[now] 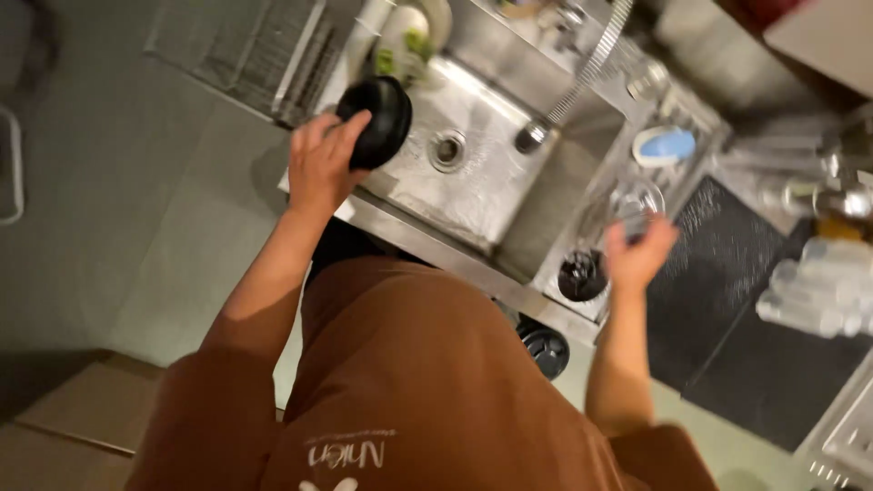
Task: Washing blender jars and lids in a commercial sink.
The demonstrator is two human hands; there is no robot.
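Right hand (pixel 639 252) blurred; clear item (pixel 637 202) it grips, perhaps glass.

sink basin (pixel 473 195) mid open | faucet hose (pixel 582 73) overhangs back | bottles (pixel 400 41) crowd left rim

A grey tiled floor (pixel 127 209) fills the left of the frame, dimly lit. A steel sink (pixel 482 182) sits at upper centre, a wire rack (pixel 264 55) to its upper left. Black mats (pixel 755 300) cover the surface at right.
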